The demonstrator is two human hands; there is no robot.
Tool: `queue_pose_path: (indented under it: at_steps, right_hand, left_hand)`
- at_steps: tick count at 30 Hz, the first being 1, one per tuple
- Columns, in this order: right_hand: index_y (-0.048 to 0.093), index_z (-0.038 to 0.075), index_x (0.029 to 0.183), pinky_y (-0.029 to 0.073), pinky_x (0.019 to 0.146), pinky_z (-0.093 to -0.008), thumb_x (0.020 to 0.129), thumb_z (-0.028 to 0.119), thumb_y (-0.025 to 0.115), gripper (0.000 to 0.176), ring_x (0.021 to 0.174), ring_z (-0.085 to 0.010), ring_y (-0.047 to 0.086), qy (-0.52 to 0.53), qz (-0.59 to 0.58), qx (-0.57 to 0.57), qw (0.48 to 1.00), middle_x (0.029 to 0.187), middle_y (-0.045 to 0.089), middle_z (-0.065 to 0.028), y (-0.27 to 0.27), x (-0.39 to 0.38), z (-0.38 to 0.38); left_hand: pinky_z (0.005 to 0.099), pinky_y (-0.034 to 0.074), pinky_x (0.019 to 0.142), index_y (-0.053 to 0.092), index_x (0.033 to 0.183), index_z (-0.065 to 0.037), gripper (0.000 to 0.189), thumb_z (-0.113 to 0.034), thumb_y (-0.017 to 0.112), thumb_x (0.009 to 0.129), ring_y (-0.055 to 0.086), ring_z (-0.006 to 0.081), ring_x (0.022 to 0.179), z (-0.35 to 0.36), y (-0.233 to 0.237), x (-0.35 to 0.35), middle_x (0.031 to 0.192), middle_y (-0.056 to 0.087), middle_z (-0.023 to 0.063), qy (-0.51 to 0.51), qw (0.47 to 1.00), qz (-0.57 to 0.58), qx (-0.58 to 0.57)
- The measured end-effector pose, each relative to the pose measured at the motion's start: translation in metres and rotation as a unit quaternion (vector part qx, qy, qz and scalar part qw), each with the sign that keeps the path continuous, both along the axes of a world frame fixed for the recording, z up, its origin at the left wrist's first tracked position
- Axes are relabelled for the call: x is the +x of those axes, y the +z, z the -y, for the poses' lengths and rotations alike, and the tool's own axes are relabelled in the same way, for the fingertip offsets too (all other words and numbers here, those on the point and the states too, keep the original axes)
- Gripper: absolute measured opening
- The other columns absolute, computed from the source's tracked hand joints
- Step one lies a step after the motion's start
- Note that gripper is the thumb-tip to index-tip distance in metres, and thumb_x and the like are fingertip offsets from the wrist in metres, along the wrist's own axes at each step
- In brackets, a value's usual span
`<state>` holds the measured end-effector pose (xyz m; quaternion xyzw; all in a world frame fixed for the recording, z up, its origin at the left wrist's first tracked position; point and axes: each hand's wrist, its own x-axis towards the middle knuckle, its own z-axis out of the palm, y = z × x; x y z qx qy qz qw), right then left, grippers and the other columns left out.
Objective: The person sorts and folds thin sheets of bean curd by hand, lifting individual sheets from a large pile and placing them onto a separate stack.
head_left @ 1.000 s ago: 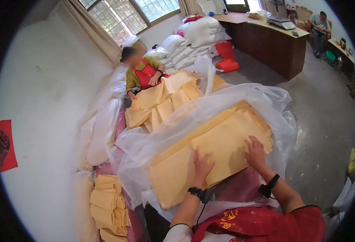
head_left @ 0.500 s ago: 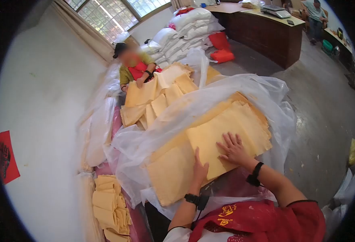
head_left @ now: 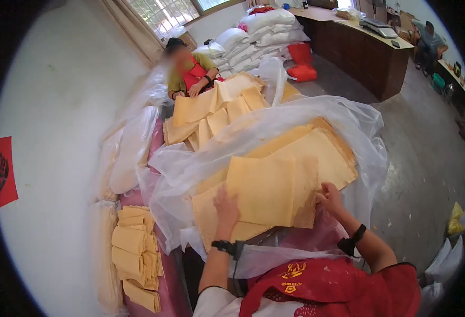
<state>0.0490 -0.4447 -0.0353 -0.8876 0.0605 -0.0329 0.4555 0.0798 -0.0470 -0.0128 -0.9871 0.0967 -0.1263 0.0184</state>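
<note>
A person's left hand (head_left: 226, 207) lies flat, fingers apart, on the near end of a stack of yellow paper (head_left: 325, 153). The right hand (head_left: 330, 198) has its fingers closed on the right edge of the top sheet (head_left: 264, 190), which lies askew over the stack. Clear plastic (head_left: 317, 113) is bunched around the stack. At the near left lie folded yellow bundles (head_left: 132, 248). Farther away, another person (head_left: 190, 74) handles more yellow sheets (head_left: 200, 108).

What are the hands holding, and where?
The right hand grips the top yellow sheet at its right edge; the left hand lies flat at its left edge.
</note>
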Motion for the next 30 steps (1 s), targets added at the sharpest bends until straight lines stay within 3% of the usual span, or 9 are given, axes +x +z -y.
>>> queue_pose_path:
  at_steps: [5, 12, 16, 17, 18, 19, 25, 29, 30]
  right_hand:
    - [0.062, -0.002, 0.104, 0.052, 0.075, -0.0344, 0.088, 0.025, 0.065, 0.032, 0.082, -0.0248, 0.066, -0.005, -0.150, 0.214, 0.965, 0.092, 0.068, -0.0133, -0.041, -0.023, -0.006]
    - [0.065, 0.004, 0.099, 0.052, 0.067, -0.0311, 0.089, 0.016, 0.061, 0.017, 0.076, -0.0172, 0.065, 0.089, -0.286, 0.415, 0.859, 0.088, 0.066, -0.0061, 0.029, -0.032, -0.058]
    - [0.055, 0.004, 0.125, 0.048, 0.089, -0.0328, 0.088, 0.027, 0.066, 0.045, 0.107, -0.0215, 0.061, 0.325, -0.162, 0.343, 0.866, 0.116, 0.062, -0.0111, 0.096, -0.028, -0.103]
    - [0.055, 0.004, 0.125, 0.048, 0.089, -0.0328, 0.088, 0.027, 0.066, 0.045, 0.107, -0.0215, 0.061, 0.329, -0.164, 0.344, 0.864, 0.116, 0.062, -0.0111, 0.101, -0.018, -0.111]
    - [0.052, 0.008, 0.130, 0.043, 0.096, -0.0381, 0.084, 0.032, 0.069, 0.055, 0.118, -0.0248, 0.053, 0.416, 0.038, 0.068, 0.906, 0.126, 0.055, -0.0125, 0.105, -0.006, -0.120]
    - [0.049, 0.011, 0.134, 0.037, 0.103, -0.0434, 0.080, 0.037, 0.072, 0.064, 0.129, -0.0281, 0.045, 0.450, 0.239, -0.215, 0.833, 0.137, 0.048, -0.0139, 0.105, 0.002, -0.129]
    - [0.043, 0.015, 0.138, 0.026, 0.108, -0.0552, 0.071, 0.035, 0.075, 0.077, 0.138, -0.0313, 0.032, 0.506, 0.281, -0.347, 0.738, 0.146, 0.038, -0.0151, 0.045, 0.052, -0.150]
    - [0.041, 0.014, 0.140, 0.028, 0.106, -0.0560, 0.073, 0.041, 0.071, 0.079, 0.137, -0.0313, 0.033, 0.501, 0.318, -0.363, 0.719, 0.145, 0.038, -0.0161, 0.030, 0.057, -0.151]
    - [0.041, 0.014, 0.140, 0.028, 0.106, -0.0560, 0.073, 0.041, 0.071, 0.079, 0.137, -0.0313, 0.033, 0.501, 0.313, -0.361, 0.721, 0.145, 0.038, -0.0161, 0.027, 0.057, -0.151]
  left_hand:
    - [0.0551, 0.018, 0.113, 0.044, 0.135, -0.007, 0.085, -0.037, 0.080, 0.064, 0.017, 0.0387, 0.141, 0.110, 0.013, -0.058, 0.149, 0.025, 0.0211, -0.188, 0.966, -0.152, -0.094]
    - [0.0501, 0.032, 0.108, 0.054, 0.125, -0.007, 0.053, -0.020, 0.071, 0.076, 0.041, 0.0344, 0.130, 0.121, -0.033, -0.077, 0.132, 0.049, 0.0184, -0.156, 0.971, 0.046, -0.176]
    - [0.0370, 0.050, 0.085, 0.057, 0.118, 0.002, 0.035, -0.014, 0.059, 0.087, 0.061, 0.0284, 0.102, 0.085, -0.050, -0.090, 0.115, 0.062, 0.0146, -0.107, 0.898, 0.083, -0.419]
    - [0.0362, 0.050, 0.081, 0.058, 0.117, 0.003, 0.034, -0.017, 0.057, 0.090, 0.061, 0.0250, 0.100, 0.077, -0.065, -0.090, 0.114, 0.062, 0.0128, 0.035, 0.776, -0.003, -0.630]
    - [0.0354, 0.050, 0.077, 0.058, 0.116, 0.004, 0.033, -0.020, 0.055, 0.093, 0.061, 0.0217, 0.098, 0.068, -0.072, -0.092, 0.114, 0.063, 0.0110, 0.174, 0.586, -0.086, -0.787]
    - [0.0334, 0.047, 0.080, 0.059, 0.115, 0.004, 0.037, -0.026, 0.056, 0.095, 0.057, 0.0161, 0.101, 0.061, -0.016, -0.097, 0.112, 0.062, 0.0092, 0.265, 0.582, -0.192, -0.744]
    - [0.0310, 0.044, 0.090, 0.055, 0.122, 0.004, 0.040, -0.024, 0.057, 0.093, 0.056, 0.0180, 0.103, 0.050, -0.052, -0.083, 0.113, 0.061, 0.0111, 0.160, 0.484, -0.090, -0.856]
    - [0.0392, 0.040, 0.097, 0.051, 0.126, 0.004, 0.049, -0.026, 0.063, 0.088, 0.052, 0.0260, 0.114, 0.045, -0.021, -0.100, 0.126, 0.054, 0.0154, 0.148, 0.623, 0.016, -0.768]
    - [0.0447, 0.035, 0.102, 0.050, 0.128, 0.001, 0.058, -0.028, 0.069, 0.082, 0.044, 0.0308, 0.123, 0.041, -0.013, -0.107, 0.133, 0.047, 0.0180, 0.144, 0.789, 0.112, -0.586]
